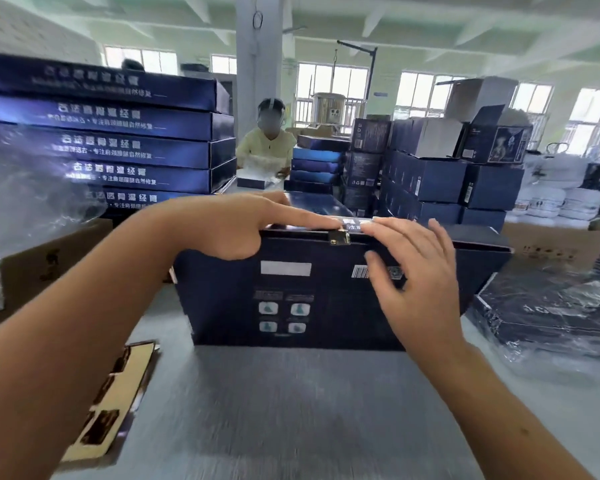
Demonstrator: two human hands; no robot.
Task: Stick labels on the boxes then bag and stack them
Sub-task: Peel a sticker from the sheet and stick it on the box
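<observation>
Dark box stands on edge, middle of table, near. Left hand flat, finger pressing gold label on top edge. Right hand spread wide, touching top. Box looks stiff, light, smooth; best held by both side edges.

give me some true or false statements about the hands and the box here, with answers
1. The dark navy cardboard box stands upright on the grey table. True.
2. The left hand holds a tape roll. False: its straight index finger presses the box's top edge.
3. A small gold square label sits at the box's top edge. True.
4. The right hand lies flat on the table. False: its fingertips touch the box's top edge.
</observation>
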